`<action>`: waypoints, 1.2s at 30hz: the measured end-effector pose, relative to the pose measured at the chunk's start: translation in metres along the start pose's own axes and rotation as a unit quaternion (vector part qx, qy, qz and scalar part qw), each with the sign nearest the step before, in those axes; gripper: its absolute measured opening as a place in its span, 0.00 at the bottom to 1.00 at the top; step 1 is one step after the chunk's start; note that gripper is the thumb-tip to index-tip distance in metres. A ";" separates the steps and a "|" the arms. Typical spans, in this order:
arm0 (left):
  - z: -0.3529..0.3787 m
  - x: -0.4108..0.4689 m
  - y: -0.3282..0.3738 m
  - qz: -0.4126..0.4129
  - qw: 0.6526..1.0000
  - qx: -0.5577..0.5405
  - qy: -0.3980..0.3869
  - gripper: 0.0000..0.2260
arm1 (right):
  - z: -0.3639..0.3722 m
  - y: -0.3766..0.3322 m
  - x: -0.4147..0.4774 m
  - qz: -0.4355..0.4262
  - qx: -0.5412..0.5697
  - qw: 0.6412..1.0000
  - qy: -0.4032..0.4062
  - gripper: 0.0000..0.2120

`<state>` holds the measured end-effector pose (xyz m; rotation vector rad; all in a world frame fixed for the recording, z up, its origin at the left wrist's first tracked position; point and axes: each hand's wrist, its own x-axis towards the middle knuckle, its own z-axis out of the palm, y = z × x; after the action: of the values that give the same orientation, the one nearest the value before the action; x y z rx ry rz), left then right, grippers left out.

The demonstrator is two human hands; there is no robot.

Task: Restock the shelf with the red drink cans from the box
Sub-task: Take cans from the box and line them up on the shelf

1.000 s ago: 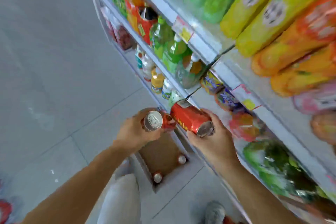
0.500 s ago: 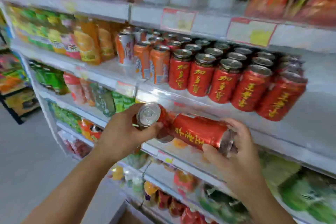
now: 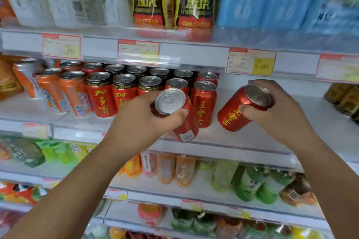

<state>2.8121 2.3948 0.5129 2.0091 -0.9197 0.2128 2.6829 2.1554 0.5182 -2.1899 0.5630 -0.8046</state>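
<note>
Red drink cans [image 3: 236,111] are in both our hands. Our left hand [image 3: 143,120] grips the left can [image 3: 171,101], tilted with its silver top toward us, just in front of the standing row of red cans [image 3: 204,103] on the shelf [image 3: 252,136]. Our right hand [image 3: 279,114] curls round the right can [image 3: 239,106], tilted too, just right of that row. Orange cans [image 3: 73,93] stand left of the row
</note>
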 end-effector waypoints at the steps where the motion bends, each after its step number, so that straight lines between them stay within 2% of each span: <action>1: 0.005 0.003 0.003 -0.001 1.000 0.003 -0.003 0.14 | -0.001 0.005 0.007 0.008 -0.020 1.000 -0.005 0.25; 3: 0.017 0.008 0.008 0.002 1.000 0.015 -0.008 0.16 | -0.001 0.014 0.020 0.039 -0.053 0.998 -0.021 0.28; 6: 0.031 0.012 0.016 -0.009 1.000 0.020 -0.018 0.10 | 0.000 0.026 0.040 0.065 -0.061 0.995 -0.039 0.27; 8: 0.037 0.015 0.022 -0.024 0.999 0.030 -0.017 0.07 | 0.002 0.034 0.052 0.047 -0.054 0.996 -0.051 0.25; 12: 0.043 0.021 0.029 -0.056 0.997 0.044 -0.012 0.08 | 0.014 0.047 0.067 0.006 0.012 0.997 -0.082 0.25; 14: 0.045 0.022 0.030 -0.070 0.997 0.037 -0.004 0.10 | 0.020 0.052 0.067 0.004 0.057 0.992 -0.109 0.28; 16: 0.047 0.020 0.031 -0.081 0.996 0.028 0.001 0.09 | 0.024 0.061 0.066 0.001 0.067 0.990 -0.128 0.35; 22: 0.045 0.011 0.023 -0.072 0.997 0.004 -0.003 0.11 | 0.028 0.080 0.085 0.031 0.038 0.993 -0.111 0.37; 27: 0.043 0.012 0.017 -0.058 0.998 -0.037 0.010 0.20 | 0.041 0.086 0.117 0.017 0.008 0.994 -0.105 0.40; 30: 0.045 0.016 0.015 -0.045 0.997 -0.054 0.023 0.19 | 0.048 0.088 0.142 0.028 -0.017 0.995 -0.096 0.41; 36: 0.052 0.018 0.012 -0.039 0.996 -0.068 0.045 0.19 | 0.059 0.104 0.185 0.036 0.006 0.997 -0.071 0.39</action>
<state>2.8068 2.3404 0.4982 1.8889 -0.7770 0.1913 2.8396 2.0061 0.4776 -2.1830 0.5610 -0.6070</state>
